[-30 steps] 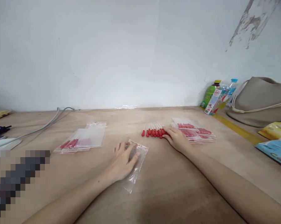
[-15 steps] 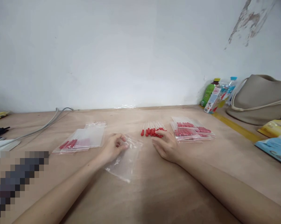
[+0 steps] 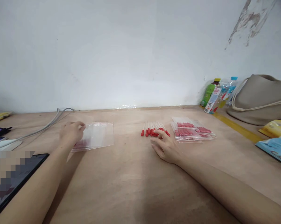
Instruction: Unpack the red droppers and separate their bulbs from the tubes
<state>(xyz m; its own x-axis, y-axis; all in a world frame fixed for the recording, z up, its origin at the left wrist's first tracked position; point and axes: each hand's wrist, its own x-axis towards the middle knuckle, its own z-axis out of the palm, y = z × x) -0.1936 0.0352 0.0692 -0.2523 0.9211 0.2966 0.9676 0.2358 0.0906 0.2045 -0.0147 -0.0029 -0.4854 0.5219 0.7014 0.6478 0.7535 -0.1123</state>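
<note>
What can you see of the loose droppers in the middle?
The droppers lie in a loose bunch on the table, red bulbs nearest the camera, thin clear stems toward the wall. The bulbs look rubbery; the stems could be plastic or glass. The right hand overlaps the bunch's near right side; contact is unclear.

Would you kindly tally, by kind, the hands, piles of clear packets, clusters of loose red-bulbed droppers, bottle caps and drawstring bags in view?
Hands: 2 (left hand, right hand)
Packet piles: 2 (left pile, right pile)
Loose dropper cluster: 1
Bottle caps: 2 (yellow cap, blue cap)
Drawstring bag: 1
Total: 8
</note>
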